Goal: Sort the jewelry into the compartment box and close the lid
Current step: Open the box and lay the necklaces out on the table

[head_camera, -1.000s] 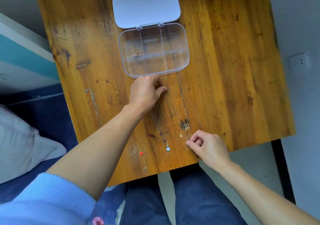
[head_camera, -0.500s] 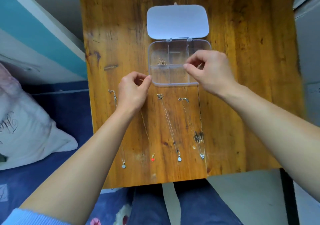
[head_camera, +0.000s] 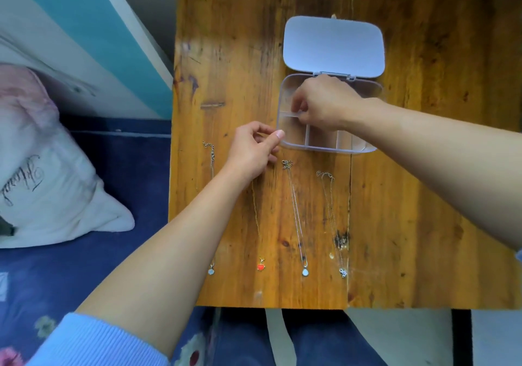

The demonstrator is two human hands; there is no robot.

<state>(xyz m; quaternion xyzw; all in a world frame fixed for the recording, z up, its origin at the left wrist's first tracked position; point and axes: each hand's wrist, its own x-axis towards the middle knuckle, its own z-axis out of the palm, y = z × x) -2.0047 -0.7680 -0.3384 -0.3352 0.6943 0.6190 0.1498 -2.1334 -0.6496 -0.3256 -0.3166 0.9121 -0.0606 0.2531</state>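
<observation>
On the wooden table [head_camera: 423,196], head view: clear compartment box [head_camera: 293,139] sits at the far centre, lid [head_camera: 334,45] swung fully open and lying flat behind it. Right hand [head_camera: 324,103] is inside the box over the far-left compartments, fingertips pressed together; can't tell what they pinch. Left hand [head_camera: 251,151] rests just beside the box's near-left corner, thumb and forefinger closed, contents hidden. Four necklaces lie in parallel near the table's front edge: silver-pendant one [head_camera: 211,271], red-pendant one [head_camera: 261,267], pale-drop one [head_camera: 304,272], cluster-pendant one [head_camera: 343,273].
</observation>
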